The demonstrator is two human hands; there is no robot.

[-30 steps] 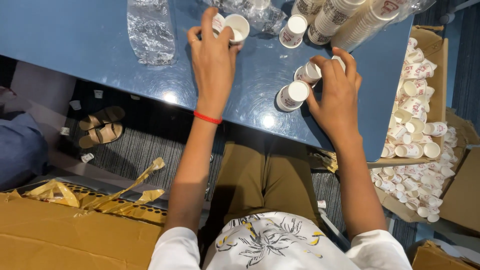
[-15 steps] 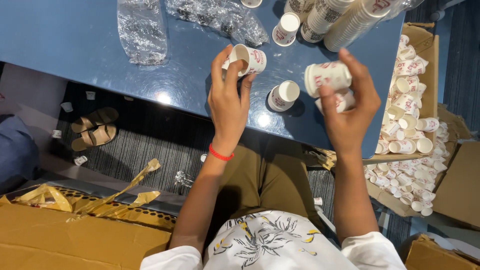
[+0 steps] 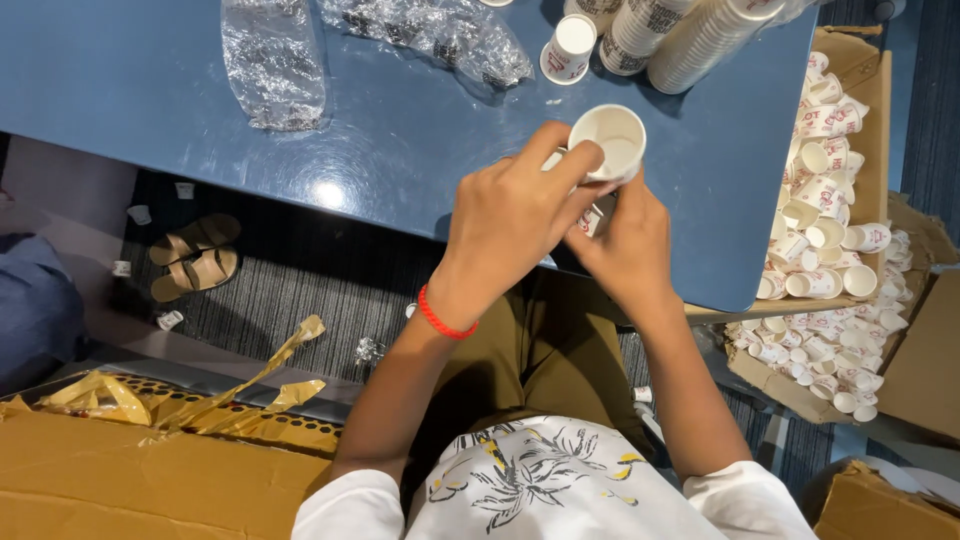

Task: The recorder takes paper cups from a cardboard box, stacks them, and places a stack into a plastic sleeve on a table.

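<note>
We see both hands meeting over the near edge of the blue table (image 3: pixel 420 150). Left hand (image 3: pixel 510 225) closed, fingers pinching a white paper cup (image 3: pixel 608 143) at its rim, mouth facing up at us. Right hand (image 3: pixel 625 245) just at 4 o'clock of the left, touching it, curled under the cup; whether it grips a second cup we cannot tell, mostly hidden. Red band (image 3: pixel 440 318) on left wrist. At 12 o'clock of the cup, a single cup (image 3: pixel 568 48) upright, stacked cups (image 3: pixel 690 35) lying beside it. Crumpled clear wrappers (image 3: pixel 275 65) at 10 o'clock. Cardboard box of loose cups (image 3: pixel 820 180) at 3 o'clock. Sandals (image 3: pixel 195 255) on floor at 9 o'clock.
</note>
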